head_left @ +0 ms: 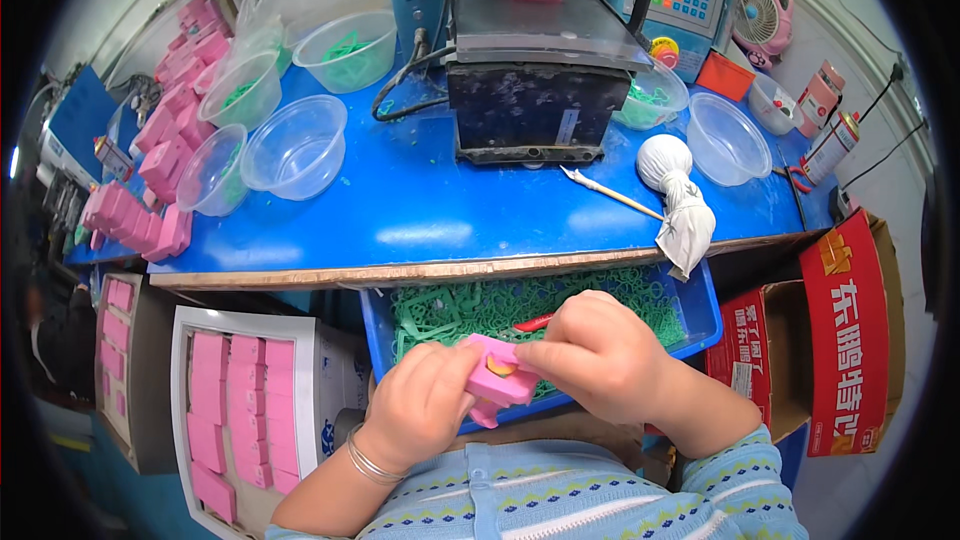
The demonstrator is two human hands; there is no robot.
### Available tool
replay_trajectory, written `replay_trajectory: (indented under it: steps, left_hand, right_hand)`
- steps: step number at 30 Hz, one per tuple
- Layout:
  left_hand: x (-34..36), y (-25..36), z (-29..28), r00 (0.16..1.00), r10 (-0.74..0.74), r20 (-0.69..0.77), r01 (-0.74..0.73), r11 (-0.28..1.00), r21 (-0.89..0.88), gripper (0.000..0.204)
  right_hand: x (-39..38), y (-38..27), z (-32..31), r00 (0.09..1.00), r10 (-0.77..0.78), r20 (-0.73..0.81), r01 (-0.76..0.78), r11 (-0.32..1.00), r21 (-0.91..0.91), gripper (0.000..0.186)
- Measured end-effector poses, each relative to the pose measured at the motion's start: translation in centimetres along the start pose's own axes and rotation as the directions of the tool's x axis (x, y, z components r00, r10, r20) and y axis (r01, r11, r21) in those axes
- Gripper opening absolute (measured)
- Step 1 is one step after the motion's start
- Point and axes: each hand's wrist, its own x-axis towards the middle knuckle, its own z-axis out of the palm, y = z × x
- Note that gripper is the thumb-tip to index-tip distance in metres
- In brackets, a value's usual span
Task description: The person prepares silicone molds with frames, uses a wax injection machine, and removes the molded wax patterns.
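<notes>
Low over a blue bin, my left hand grips a small pink block with a yellow round spot in a recess on its upper face. The fingers of my right hand are closed at the block's right edge, with the thumb side against it. A slim red stick-like thing shows beside my right hand; whether that hand holds it or it lies in the bin, I cannot tell. Green ring-like scraps fill the blue bin beneath both hands.
On the blue table stand clear plastic bowls, a press-like machine and a white cloth-wrapped bundle beside a brush. Pink blocks pile up at left and fill a white box. Red cartons stand at right.
</notes>
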Motion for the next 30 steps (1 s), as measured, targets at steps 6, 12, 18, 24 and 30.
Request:
replay_trajectory:
  steps: [6,12,18,24,30]
  left_hand:
    - [0.4,0.4,-0.3,0.995,-0.036,0.088,0.041,0.998,-0.055,0.049]
    - [0.5,0.9,-0.5,0.918,-0.280,0.280,0.355,0.897,-0.264,0.042]
    - [0.7,0.9,0.1,0.893,-0.203,0.402,0.365,0.850,-0.381,0.033]
    - [1.6,0.2,0.0,0.861,-0.092,0.499,0.379,0.770,-0.512,0.025]
    - [-0.1,0.2,1.1,0.795,-0.299,0.528,0.602,0.492,-0.628,0.025]
  right_hand:
    - [0.1,-0.8,0.7,0.994,-0.066,0.085,0.069,0.997,-0.028,0.016]
    - [-0.2,-1.3,3.3,0.996,-0.045,-0.078,0.029,0.980,-0.196,0.038]
    - [-0.6,-0.4,4.6,0.994,0.024,-0.110,-0.046,0.979,-0.198,0.029]
    - [0.0,1.8,5.5,0.947,0.283,0.155,-0.321,0.787,0.527,0.034]
    - [0.0,2.2,5.5,0.771,0.407,0.491,-0.610,0.248,0.752,0.042]
